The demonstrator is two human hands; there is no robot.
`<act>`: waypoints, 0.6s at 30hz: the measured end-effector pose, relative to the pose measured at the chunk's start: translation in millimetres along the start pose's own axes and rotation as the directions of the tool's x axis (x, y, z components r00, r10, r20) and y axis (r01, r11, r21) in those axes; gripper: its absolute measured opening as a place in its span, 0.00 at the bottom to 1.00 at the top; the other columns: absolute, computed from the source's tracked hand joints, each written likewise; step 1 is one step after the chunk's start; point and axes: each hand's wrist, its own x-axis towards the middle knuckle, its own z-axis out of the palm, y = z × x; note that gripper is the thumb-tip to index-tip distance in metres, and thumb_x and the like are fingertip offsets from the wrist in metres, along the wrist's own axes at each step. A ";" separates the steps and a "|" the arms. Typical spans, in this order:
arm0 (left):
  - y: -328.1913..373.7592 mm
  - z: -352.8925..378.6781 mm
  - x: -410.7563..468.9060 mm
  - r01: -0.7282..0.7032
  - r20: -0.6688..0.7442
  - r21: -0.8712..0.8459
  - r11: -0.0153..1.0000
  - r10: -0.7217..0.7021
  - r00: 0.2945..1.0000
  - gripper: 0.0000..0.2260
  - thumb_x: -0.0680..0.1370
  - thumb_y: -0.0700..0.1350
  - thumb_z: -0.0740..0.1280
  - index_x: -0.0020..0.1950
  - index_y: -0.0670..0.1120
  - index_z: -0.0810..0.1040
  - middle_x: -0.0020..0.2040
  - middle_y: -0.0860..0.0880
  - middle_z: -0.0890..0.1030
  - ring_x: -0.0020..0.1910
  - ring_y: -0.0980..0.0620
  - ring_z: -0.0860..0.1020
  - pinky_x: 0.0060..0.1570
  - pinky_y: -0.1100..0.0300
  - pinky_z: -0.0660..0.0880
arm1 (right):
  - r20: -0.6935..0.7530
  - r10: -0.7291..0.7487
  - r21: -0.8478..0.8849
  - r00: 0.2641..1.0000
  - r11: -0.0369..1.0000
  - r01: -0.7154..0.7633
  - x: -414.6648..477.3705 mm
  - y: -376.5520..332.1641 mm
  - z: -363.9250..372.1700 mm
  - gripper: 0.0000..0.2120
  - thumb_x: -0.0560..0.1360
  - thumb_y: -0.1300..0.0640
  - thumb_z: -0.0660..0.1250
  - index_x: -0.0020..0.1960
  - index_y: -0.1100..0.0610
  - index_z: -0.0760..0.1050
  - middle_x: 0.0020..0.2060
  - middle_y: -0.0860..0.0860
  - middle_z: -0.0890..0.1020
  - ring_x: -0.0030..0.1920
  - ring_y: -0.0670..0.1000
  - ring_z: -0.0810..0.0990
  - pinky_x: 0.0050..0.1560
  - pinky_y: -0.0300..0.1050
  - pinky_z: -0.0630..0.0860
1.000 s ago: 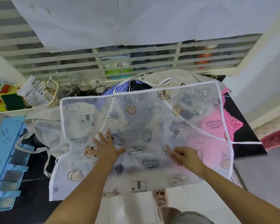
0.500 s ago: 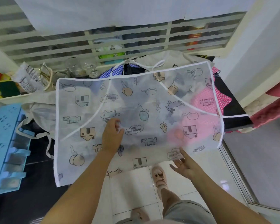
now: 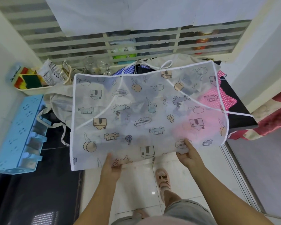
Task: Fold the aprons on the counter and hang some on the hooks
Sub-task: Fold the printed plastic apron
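Both hands have come off the middle of the apron (image 3: 136, 111) and down to its near hem. Left hand (image 3: 111, 166) grips the hem; right hand (image 3: 187, 155) pinches it, thumb on top. The apron lies spread beyond the hands over the counter (image 3: 53, 135), hem hanging off the near edge. I judge smoothing is done and the first fold is next. More aprons are piled beneath, pink check (image 3: 224, 98) beyond the right hand. Blue rack (image 3: 23, 127) left of the left hand, tiled floor (image 3: 136, 184) below both
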 end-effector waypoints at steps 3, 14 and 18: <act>13.5 1.9 -20.2 -0.134 -0.021 -0.080 0.988 0.133 0.991 0.08 0.82 0.46 0.60 0.47 0.45 0.75 0.49 0.45 0.82 0.55 0.43 0.75 0.59 0.41 0.70 | -0.086 -0.042 -0.134 0.995 0.990 0.031 -9.7 -10.6 -3.6 0.15 0.64 0.61 0.79 0.47 0.56 0.79 0.41 0.53 0.85 0.33 0.49 0.84 0.39 0.42 0.82; 33.8 -31.4 -21.6 -0.299 -0.317 0.175 0.938 0.342 0.885 0.14 0.77 0.38 0.69 0.63 0.41 0.74 0.59 0.45 0.78 0.49 0.49 0.79 0.44 0.58 0.79 | -0.189 -0.216 -0.031 0.958 0.976 0.214 -36.6 -72.4 -46.8 0.14 0.76 0.55 0.67 0.61 0.50 0.77 0.51 0.50 0.84 0.52 0.48 0.81 0.61 0.44 0.74; 52.3 -26.7 -42.2 -0.435 -0.242 0.499 0.750 0.602 0.761 0.05 0.76 0.43 0.68 0.49 0.43 0.76 0.46 0.45 0.79 0.38 0.49 0.76 0.41 0.55 0.75 | -0.069 -0.290 0.137 0.955 0.945 0.297 -58.8 -76.5 -42.4 0.06 0.77 0.55 0.66 0.54 0.52 0.77 0.38 0.47 0.85 0.35 0.44 0.83 0.34 0.36 0.79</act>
